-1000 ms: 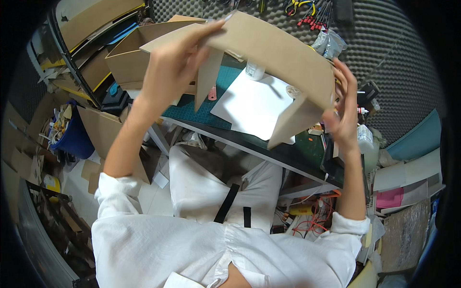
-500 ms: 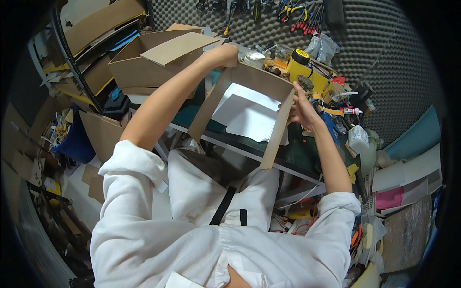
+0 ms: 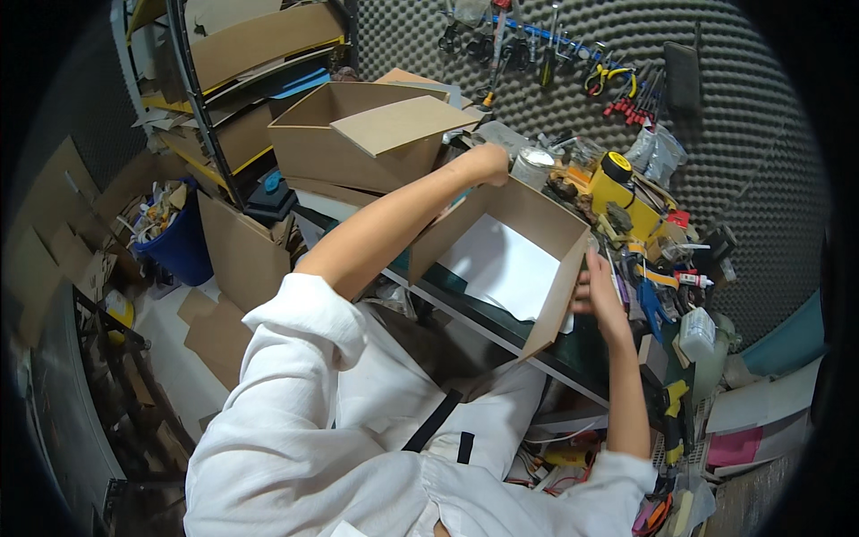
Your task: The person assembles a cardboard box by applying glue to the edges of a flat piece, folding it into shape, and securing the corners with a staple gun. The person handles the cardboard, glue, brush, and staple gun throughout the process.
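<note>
A three-sided frame of brown board (image 3: 540, 213) stands over the worktable, its side panels reaching toward me and its near side unclosed. My left hand (image 3: 490, 164) is curled over the frame's far left corner, with its fingertips mostly hidden. Beside the outer face of the right panel is my right hand (image 3: 601, 291), fingers apart and lightly against or just off the board; I cannot tell which. White paper (image 3: 501, 259) lies on the dark green table top inside the frame. The right panel's near end juts past the table's front edge.
Behind my left arm stands an open brown box (image 3: 309, 134) with a loose board (image 3: 403, 123) across its top. Jars, a yellow container (image 3: 617, 201) and tools crowd the table's back and right. A blue bin (image 3: 177, 246) stands on the floor at left.
The view has swung, shifting the scene right and down. My right hand has released the far right corner and slid nearer along the outside of the panel. The left hand keeps its corner.
</note>
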Tool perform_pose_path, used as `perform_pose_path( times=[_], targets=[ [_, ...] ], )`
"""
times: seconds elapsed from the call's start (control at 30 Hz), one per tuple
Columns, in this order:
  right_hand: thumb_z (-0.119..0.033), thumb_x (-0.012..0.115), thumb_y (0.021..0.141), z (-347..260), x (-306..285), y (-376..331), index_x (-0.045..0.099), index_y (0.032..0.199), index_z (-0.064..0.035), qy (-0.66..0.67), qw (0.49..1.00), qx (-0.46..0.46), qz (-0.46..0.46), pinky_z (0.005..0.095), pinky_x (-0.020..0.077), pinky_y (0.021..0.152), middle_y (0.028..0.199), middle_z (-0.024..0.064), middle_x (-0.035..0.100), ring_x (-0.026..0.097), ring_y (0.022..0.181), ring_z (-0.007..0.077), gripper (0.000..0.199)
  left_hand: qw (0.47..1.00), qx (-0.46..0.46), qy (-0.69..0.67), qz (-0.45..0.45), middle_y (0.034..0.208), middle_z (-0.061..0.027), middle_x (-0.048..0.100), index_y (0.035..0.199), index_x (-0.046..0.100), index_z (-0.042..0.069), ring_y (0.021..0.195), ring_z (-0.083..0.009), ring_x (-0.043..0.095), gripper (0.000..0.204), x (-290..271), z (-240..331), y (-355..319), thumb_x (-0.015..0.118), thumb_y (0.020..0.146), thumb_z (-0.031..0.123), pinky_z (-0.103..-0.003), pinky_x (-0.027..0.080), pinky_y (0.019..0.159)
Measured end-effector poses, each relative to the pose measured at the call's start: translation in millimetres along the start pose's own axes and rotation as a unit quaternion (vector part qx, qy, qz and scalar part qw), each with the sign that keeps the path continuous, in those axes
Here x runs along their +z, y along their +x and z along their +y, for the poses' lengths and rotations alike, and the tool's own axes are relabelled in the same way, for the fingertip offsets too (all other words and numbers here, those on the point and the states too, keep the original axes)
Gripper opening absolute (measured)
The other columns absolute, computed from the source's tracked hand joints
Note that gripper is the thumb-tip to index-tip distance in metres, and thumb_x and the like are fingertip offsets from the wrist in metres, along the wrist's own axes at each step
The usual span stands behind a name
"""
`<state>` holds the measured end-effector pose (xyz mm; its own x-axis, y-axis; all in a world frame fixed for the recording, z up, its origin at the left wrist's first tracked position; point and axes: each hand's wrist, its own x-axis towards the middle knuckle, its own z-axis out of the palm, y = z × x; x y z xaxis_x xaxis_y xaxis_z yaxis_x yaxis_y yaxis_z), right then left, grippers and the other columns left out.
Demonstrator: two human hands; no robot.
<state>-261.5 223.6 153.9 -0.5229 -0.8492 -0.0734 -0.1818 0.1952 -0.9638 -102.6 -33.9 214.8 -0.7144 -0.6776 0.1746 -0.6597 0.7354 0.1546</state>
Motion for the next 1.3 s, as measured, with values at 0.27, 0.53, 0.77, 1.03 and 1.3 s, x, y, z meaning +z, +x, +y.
perform_pose_path(
  times=[0.27, 0.53, 0.77, 1.03, 1.3],
  targets=[
    [0.008, 0.048, 0.085, -21, 28, -116, 0.049, 0.126, -0.0085, -0.341, 0.897, -0.278, -0.038, 0.0357, 0.0480, 0.069, 0.094, 0.0182, 0.057, 0.060, 0.074, 0.0303, 0.044, 1.000, 0.024, 0.006, 0.013, 0.094, -0.0245, 0.069, 0.091, 0.071, -0.004, 0.092, -0.0382, 0.068, 0.022, -7, -5, -26, 0.061, 0.072, 0.003, -0.044, 0.056, 0.077],
    [0.002, 0.050, 0.084, -18, 64, -82, 0.046, 0.111, -0.0072, -0.321, 0.875, -0.359, 0.050, 0.0481, 0.0469, 0.070, 0.101, 0.0194, 0.057, 0.058, 0.084, 0.0438, 0.028, 0.991, 0.091, 0.014, 0.093, 0.089, -0.0268, 0.067, 0.090, 0.070, -0.005, 0.086, -0.0411, 0.067, 0.019, -3, -9, -19, 0.058, 0.077, 0.004, -0.046, 0.055, 0.074],
    [0.004, 0.050, 0.083, -8, 47, -89, 0.051, 0.123, -0.0122, -0.346, 0.862, -0.365, 0.054, 0.0469, 0.0478, 0.071, 0.096, 0.0173, 0.056, 0.060, 0.085, 0.0401, 0.043, 0.974, 0.114, 0.102, 0.165, 0.098, -0.0146, 0.070, 0.105, 0.069, 0.006, 0.092, -0.0287, 0.068, 0.025, -145, -40, -64, 0.065, 0.088, 0.024, -0.038, 0.054, 0.079],
    [0.003, 0.049, 0.084, -2, 49, -85, 0.052, 0.117, -0.0115, -0.307, 0.882, -0.354, 0.051, 0.0454, 0.0498, 0.068, 0.096, 0.0167, 0.060, 0.062, 0.081, 0.0387, 0.036, 0.994, -0.090, -0.011, -0.057, 0.092, -0.0061, 0.070, 0.117, 0.070, 0.012, 0.078, -0.0161, 0.065, 0.053, -142, -178, -59, 0.060, 0.088, 0.056, -0.034, 0.053, 0.064],
    [0.003, 0.048, 0.084, -3, 54, -84, 0.050, 0.108, -0.0088, -0.281, 0.899, -0.336, 0.019, 0.0446, 0.0502, 0.069, 0.098, 0.0172, 0.063, 0.063, 0.082, 0.0402, 0.027, 0.960, 0.039, -0.275, -0.039, 0.071, -0.0063, 0.059, 0.109, 0.056, 0.000, 0.063, -0.0124, 0.059, 0.032, -224, -136, -96, 0.063, 0.094, 0.027, -0.027, 0.049, 0.057]
  ],
)
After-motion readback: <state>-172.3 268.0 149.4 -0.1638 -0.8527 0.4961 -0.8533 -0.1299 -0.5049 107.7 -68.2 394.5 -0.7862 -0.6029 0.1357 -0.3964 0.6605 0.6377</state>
